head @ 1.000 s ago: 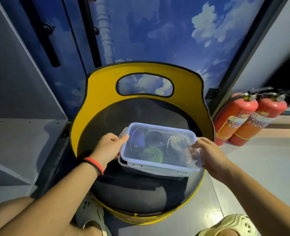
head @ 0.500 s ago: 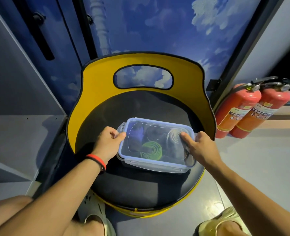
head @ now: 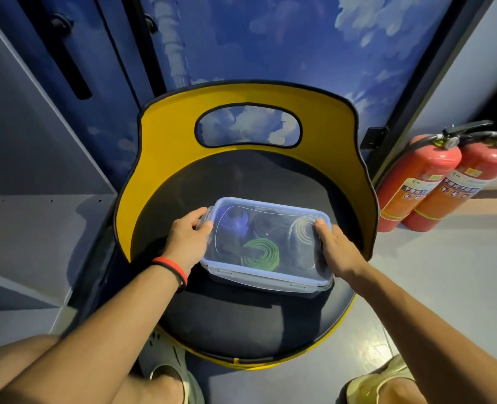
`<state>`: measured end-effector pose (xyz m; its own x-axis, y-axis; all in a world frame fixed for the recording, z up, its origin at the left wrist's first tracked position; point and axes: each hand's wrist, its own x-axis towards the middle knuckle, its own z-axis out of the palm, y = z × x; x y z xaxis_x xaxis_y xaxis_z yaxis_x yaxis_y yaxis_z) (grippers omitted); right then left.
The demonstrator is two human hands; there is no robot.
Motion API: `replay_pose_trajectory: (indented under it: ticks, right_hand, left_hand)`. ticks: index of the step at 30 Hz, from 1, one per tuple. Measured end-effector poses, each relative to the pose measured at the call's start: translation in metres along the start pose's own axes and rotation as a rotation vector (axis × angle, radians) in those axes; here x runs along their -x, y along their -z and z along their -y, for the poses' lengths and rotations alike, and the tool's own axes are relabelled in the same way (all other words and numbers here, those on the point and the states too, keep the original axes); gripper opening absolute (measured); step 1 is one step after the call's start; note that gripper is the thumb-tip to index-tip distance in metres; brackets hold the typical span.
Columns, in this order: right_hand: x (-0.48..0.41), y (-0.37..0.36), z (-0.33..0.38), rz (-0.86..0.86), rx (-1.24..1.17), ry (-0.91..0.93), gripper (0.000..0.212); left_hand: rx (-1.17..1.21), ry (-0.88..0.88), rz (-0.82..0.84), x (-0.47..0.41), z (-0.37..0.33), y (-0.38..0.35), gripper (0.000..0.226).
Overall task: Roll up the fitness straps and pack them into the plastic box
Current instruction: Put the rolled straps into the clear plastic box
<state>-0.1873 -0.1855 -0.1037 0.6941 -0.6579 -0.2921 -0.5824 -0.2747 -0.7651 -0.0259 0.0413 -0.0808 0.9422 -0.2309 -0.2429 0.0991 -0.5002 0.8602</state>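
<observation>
Two hands flank our plastic box (head: 259,277), long axis left–right at seat (head: 241,322) centre: left hand (head: 187,240) grips left end; right hand (head: 336,247) covers right end, curl hidden.
</observation>
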Motion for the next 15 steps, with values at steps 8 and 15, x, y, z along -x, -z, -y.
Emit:
replay_pose_trajectory:
  ticks: [8,15]
  right_hand:
    - [0.004,-0.003,0.008,-0.201,0.389,0.026,0.050]
    - [-0.001,0.008,0.020,-0.151,0.735,0.239,0.055]
  left_hand:
    - [-0.159,-0.216,-0.226,0.014,0.008,-0.005,0.015]
    - [-0.524,-0.403,-0.095,0.033,-0.002,0.004,0.036]
